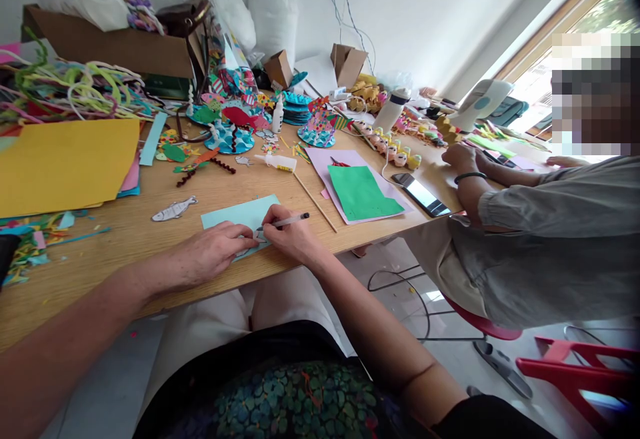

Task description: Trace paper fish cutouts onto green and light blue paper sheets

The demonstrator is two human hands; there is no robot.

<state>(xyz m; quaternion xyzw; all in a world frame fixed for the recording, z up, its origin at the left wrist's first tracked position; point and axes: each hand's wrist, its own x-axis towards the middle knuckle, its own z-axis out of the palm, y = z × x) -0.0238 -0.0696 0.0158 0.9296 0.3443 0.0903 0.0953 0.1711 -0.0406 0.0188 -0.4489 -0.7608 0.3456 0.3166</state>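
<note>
My right hand (290, 234) is closed round a pen (294, 220), its tip down at the light blue paper (240, 211) near the table's front edge. My left hand (213, 252) rests on the same paper, fingers stretched out and pressing down beside the pen tip. Under and between my fingertips lies a small white paper cutout (261, 237), mostly hidden. A fish-shaped paper cutout (174, 209) lies apart on the table, left of the blue paper. A thin wooden stick (316, 203) lies to the right.
Green paper (360, 191) on a lilac sheet, a phone (421, 194) and a glue bottle (277, 162) lie nearby. Yellow sheets (70, 162) and paper scraps (37, 246) cover the left. Decorated crafts (230, 136) stand behind. A co-worker (540, 226) sits at the right.
</note>
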